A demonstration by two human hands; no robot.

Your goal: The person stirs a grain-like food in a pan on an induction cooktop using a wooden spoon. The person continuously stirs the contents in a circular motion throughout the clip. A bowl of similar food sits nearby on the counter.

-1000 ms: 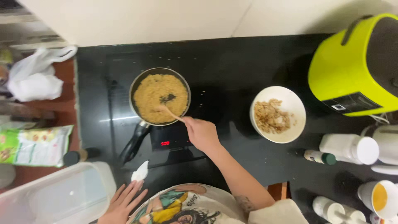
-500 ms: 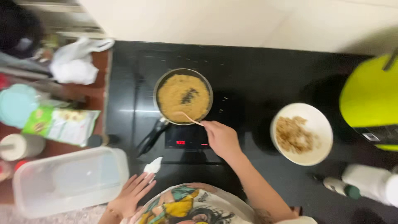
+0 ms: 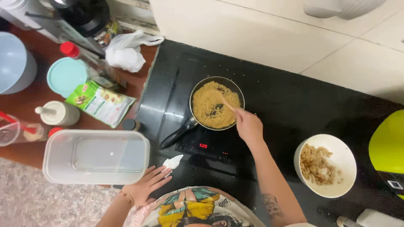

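A dark frying pan [image 3: 193,122] full of yellow-brown rice [image 3: 210,105] sits on a black induction cooktop [image 3: 210,155]. My right hand [image 3: 248,125] is shut on a wooden spoon [image 3: 227,104] whose tip is in the rice. My left hand [image 3: 147,187] rests flat, fingers apart, on the counter's front edge, between a clear lidded plastic box [image 3: 96,156] and a crumpled white tissue [image 3: 172,162]. It holds nothing.
A white bowl [image 3: 343,157] with browned food stands right of the cooktop, a lime-green appliance [image 3: 389,147] beyond it. On the left wooden surface lie a green food packet [image 3: 101,103], a white plastic bag [image 3: 126,52], a teal lid [image 3: 66,76], bottles and a blue tub [image 3: 14,63].
The view has swung left, bringing the wooden surface and its clutter into sight. My right hand keeps the spoon moving in the rice. My left hand stays by the counter edge.
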